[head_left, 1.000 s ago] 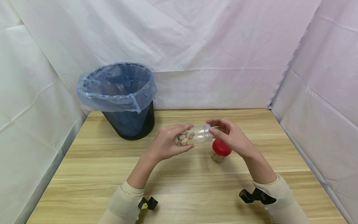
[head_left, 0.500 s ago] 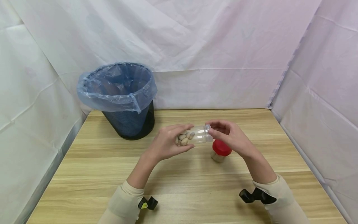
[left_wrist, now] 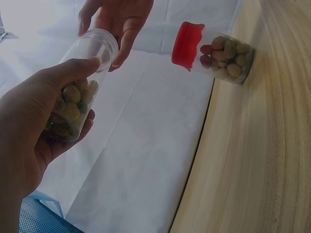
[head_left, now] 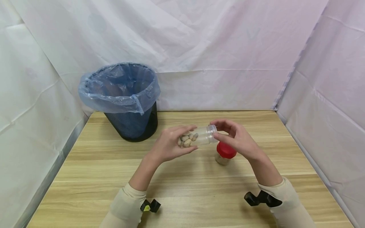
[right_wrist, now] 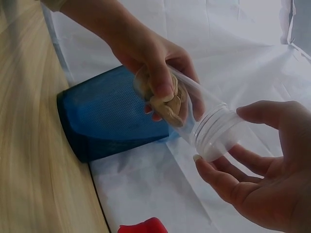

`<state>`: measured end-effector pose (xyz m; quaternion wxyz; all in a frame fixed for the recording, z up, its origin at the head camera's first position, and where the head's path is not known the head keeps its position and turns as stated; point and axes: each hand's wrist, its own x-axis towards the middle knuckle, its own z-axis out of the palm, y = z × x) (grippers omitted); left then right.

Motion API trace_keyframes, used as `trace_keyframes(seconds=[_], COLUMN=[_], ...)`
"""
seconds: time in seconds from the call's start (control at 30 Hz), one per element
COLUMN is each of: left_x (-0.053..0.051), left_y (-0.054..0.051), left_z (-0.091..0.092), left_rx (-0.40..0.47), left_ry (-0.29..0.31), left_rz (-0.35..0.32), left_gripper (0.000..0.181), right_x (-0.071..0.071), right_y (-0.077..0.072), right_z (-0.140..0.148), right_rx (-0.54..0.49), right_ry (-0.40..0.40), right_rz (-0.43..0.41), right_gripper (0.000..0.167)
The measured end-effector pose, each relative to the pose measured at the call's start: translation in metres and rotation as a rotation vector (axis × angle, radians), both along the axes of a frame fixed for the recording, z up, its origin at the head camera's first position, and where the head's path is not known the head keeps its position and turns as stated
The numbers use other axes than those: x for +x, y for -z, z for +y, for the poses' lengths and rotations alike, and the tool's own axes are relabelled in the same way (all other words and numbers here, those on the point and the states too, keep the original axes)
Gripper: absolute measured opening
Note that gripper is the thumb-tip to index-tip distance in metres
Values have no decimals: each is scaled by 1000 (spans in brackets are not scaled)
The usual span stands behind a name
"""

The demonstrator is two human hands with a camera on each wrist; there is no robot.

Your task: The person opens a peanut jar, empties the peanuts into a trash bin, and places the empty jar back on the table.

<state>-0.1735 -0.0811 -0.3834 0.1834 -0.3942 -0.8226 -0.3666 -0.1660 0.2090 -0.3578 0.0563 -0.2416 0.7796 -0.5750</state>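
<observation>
My left hand (head_left: 169, 144) grips a clear jar (head_left: 201, 136) around its lower part, above the table. The jar is tipped nearly on its side, mouth end to the right, with tan, nut-like pieces (left_wrist: 72, 101) gathered at its base. My right hand (head_left: 238, 139) pinches the clear, ridged end of that jar between thumb and fingertips, as the right wrist view shows. Whether this end is a separate lid is hard to tell. Just below the right hand, a second clear jar with a red lid (head_left: 226, 150) stands upright, holding brownish, rounded pieces (left_wrist: 227, 57).
At the back left of the wooden table (head_left: 182, 196) stands a black mesh bin (head_left: 137, 125), lined with a blue plastic bag (head_left: 114, 103). White cloth (head_left: 214, 88) hangs behind the table and along both sides.
The jar's mouth end has risen slightly, and the right fingers have shifted a little on it. The left hand keeps its grip; the red-lidded jar and bin stay put.
</observation>
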Motion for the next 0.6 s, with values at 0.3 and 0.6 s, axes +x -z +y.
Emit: trace_keyframes(seconds=[0.3,0.6], left_x=[-1,-3], left_y=[0,1], left_z=[-3,-5], left_rx=[23,62], left_ry=[-23,-48], left_rz=[3,1], left_gripper=[65,64], right_x=[-1,-4], right_y=[0,-1], right_z=[5,7], right_rx=[-9,-28], right_ry=[32,65], right_rz=[-5,-6], right_gripper=[38,36])
